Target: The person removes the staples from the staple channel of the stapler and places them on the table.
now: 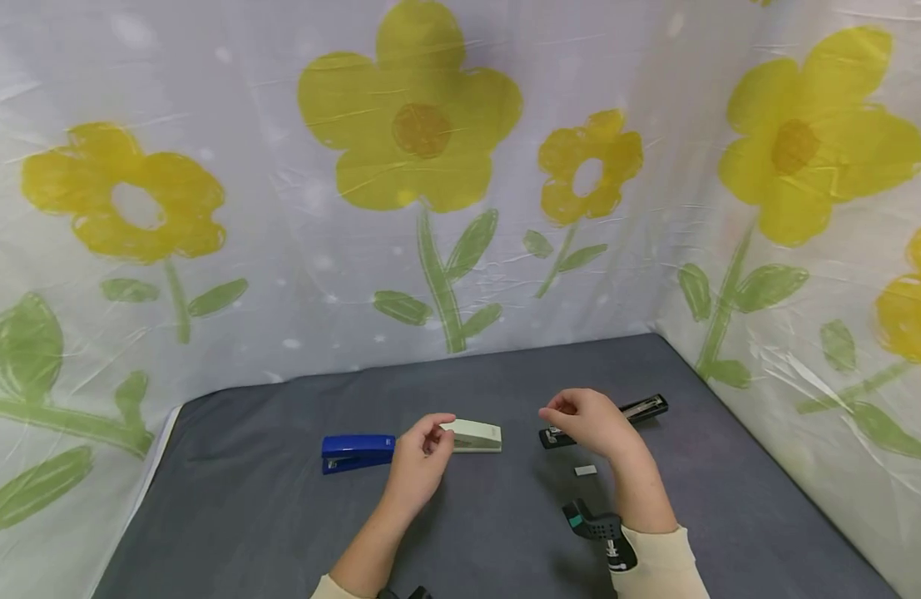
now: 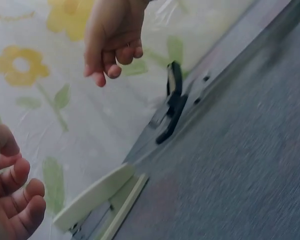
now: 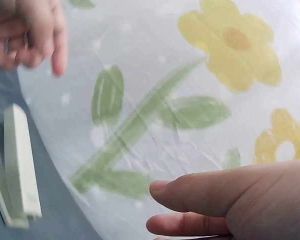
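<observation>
My left hand [image 1: 421, 456] hovers with loosely bent fingers over the gap between a blue stapler [image 1: 358, 447] and a cream stapler [image 1: 478, 435], partly covering both. Nothing shows in its fingers. My right hand [image 1: 591, 420] is raised over a black stapler [image 1: 646, 408], hiding its middle; the stapler's top looks swung open in the left wrist view. The right thumb and fingers [image 3: 190, 197] appear relaxed, with no held object visible. A small pale grey strip [image 1: 585, 470], perhaps staples, lies on the cloth just below the right hand.
A dark grey cloth [image 1: 490, 532] covers the table. White curtains with printed yellow flowers [image 1: 423, 129] stand along the back and sides. A dark strap device [image 1: 598, 528] sits on my right wrist, by a cream sleeve [image 1: 658, 566].
</observation>
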A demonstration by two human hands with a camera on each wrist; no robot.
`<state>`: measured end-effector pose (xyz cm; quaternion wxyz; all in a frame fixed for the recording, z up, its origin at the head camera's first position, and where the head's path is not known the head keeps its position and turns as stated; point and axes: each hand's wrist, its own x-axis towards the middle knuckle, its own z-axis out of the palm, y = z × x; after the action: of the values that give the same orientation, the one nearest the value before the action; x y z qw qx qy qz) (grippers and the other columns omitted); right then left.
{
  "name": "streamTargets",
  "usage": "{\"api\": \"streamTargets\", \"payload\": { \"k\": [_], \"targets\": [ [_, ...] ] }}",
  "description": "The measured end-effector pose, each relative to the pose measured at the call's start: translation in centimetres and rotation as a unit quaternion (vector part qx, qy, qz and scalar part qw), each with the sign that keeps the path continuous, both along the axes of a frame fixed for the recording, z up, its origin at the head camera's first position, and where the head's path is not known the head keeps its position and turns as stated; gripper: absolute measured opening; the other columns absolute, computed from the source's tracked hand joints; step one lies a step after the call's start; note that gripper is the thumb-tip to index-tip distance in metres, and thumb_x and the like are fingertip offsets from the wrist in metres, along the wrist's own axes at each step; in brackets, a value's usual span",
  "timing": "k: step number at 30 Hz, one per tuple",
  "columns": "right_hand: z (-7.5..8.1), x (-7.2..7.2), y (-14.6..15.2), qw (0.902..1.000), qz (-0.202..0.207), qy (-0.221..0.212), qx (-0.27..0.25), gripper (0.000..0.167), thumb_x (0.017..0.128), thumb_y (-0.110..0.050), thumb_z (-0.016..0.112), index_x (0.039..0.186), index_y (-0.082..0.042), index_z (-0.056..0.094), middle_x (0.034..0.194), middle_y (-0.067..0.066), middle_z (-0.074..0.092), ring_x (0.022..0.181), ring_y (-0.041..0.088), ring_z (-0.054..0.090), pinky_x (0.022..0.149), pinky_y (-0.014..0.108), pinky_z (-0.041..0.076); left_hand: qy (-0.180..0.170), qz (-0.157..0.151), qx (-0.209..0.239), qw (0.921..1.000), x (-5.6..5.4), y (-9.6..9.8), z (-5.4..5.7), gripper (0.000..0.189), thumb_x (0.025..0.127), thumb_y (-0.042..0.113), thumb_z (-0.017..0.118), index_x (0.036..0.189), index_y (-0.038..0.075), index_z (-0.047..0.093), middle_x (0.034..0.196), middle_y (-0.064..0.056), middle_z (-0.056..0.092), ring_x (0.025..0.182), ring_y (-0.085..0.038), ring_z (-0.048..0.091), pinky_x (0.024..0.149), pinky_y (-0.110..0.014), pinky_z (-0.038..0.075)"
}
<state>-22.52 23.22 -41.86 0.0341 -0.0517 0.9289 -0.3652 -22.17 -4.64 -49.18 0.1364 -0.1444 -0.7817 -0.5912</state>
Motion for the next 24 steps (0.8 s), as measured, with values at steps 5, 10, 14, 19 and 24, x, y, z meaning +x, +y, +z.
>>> {"api": "streamTargets", "payload": {
  "k": [5,10,14,19,24],
  "targets": [
    [-0.1,-0.7,-2.7,0.9998,-0.001,0.000,-0.019,0.023,0.099,-0.034,0.070,0.106,-0.013,0.073,0.097,-0.001,0.067,0.084,0.016,0.061,0.073,0.041,0.052,-0.043,0.071,-0.012,0.9964,-0.8,-1.3,-0.5,0.023,0.094,-0.004,0.059,0.112,-0.001,0.073,0.083,-0.005,0.062,0.061,-0.008,0.048,0.054,-0.022,0.042],
    [-1.9,-1.1,-6.0,0.9993,0.013,0.027,-0.023,0.019,0.098,-0.028,0.072,0.109,-0.013,0.074,0.096,-0.001,0.068,0.086,0.020,0.063,0.073,0.042,0.053,-0.085,0.121,-0.048,0.9879,-1.1,-1.5,-1.5,0.030,0.093,-0.006,0.056,0.120,-0.006,0.069,0.099,-0.015,0.068,0.054,-0.007,0.047,0.051,-0.025,0.043],
    [-4.2,-1.5,-9.4,0.9970,0.032,0.070,0.011,0.038,0.096,-0.024,0.074,0.128,-0.004,0.069,0.116,0.011,0.069,0.105,0.032,0.066,0.084,0.049,0.054,-0.127,0.089,-0.054,0.9865,-1.4,-1.3,-3.0,0.046,0.093,-0.006,0.058,0.138,-0.010,0.056,0.125,-0.027,0.064,0.048,-0.008,0.051,0.048,-0.027,0.048],
    [-6.9,-1.9,-12.9,0.9870,0.059,0.132,0.070,0.046,0.094,-0.016,0.076,0.135,0.000,0.064,0.128,0.018,0.064,0.109,0.035,0.066,0.087,0.050,0.056,-0.153,0.052,-0.083,0.9834,-1.7,-0.8,-4.6,0.063,0.091,-0.008,0.058,0.151,-0.013,0.038,0.142,-0.032,0.052,0.055,-0.025,0.064,0.055,-0.038,0.056],
    [-9.1,-1.8,-14.9,0.9691,0.054,0.218,0.101,0.039,0.092,-0.008,0.078,0.129,-0.001,0.068,0.118,0.016,0.063,0.097,0.031,0.069,0.079,0.042,0.059,-0.098,0.100,-0.180,0.9735,-1.2,0.2,-5.1,0.057,0.092,-0.006,0.063,0.145,-0.014,0.044,0.136,-0.033,0.055,0.106,-0.045,0.065,0.087,-0.056,0.054]
  ]
}}
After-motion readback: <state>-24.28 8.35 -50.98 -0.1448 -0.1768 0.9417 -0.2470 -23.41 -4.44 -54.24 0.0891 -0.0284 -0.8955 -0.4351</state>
